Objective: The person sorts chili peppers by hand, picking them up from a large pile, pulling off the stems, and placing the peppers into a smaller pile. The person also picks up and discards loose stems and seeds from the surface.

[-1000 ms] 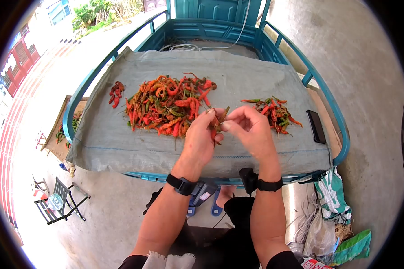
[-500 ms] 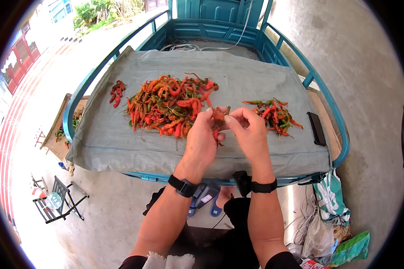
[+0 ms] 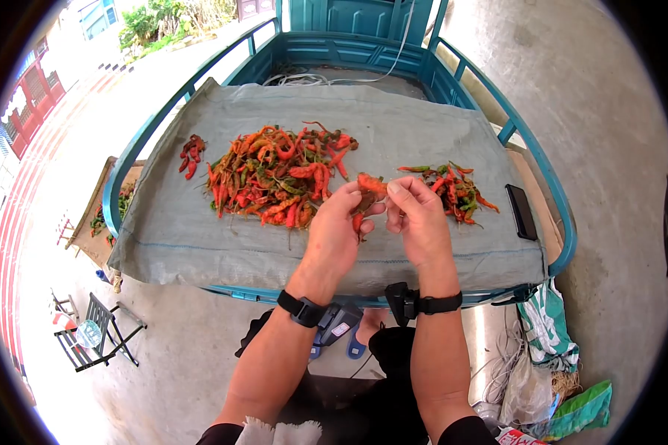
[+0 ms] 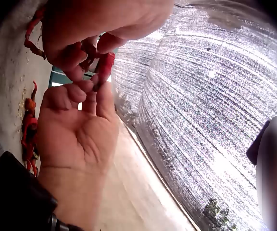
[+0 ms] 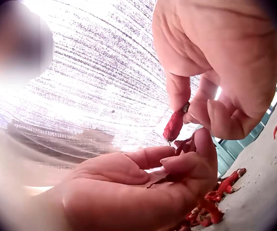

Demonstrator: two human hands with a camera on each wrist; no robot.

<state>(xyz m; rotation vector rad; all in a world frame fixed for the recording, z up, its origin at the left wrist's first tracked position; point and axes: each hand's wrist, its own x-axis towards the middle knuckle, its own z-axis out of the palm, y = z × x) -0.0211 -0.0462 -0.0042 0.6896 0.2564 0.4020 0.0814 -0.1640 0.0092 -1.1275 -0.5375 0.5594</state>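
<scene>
An orange-red pepper [image 3: 372, 184] spans the space between both hands, above the grey cloth. My right hand [image 3: 424, 225] pinches its end between thumb and forefinger; the right wrist view shows the same red pepper [image 5: 175, 124] in that pinch. My left hand [image 3: 335, 233] has its fingers curled round darker, shrivelled peppers [image 5: 185, 145], one red tip hanging below. Left of the hands lies a large heap of red, orange and green peppers [image 3: 274, 178]. A smaller pile [image 3: 460, 194] lies to the right, and a few dark red ones [image 3: 193, 154] at far left.
The grey cloth [image 3: 393, 133] covers part of a teal cart bed with side rails [image 3: 531, 141]. A black phone [image 3: 522, 211] lies at the cloth's right edge. Folding stools [image 3: 100, 334] stand on the floor at left; bags [image 3: 549, 326] lie at lower right.
The pepper between the hands has turned and now shows its orange-red length. My right hand has shifted slightly right, away from the left, which keeps its hold on the darker peppers.
</scene>
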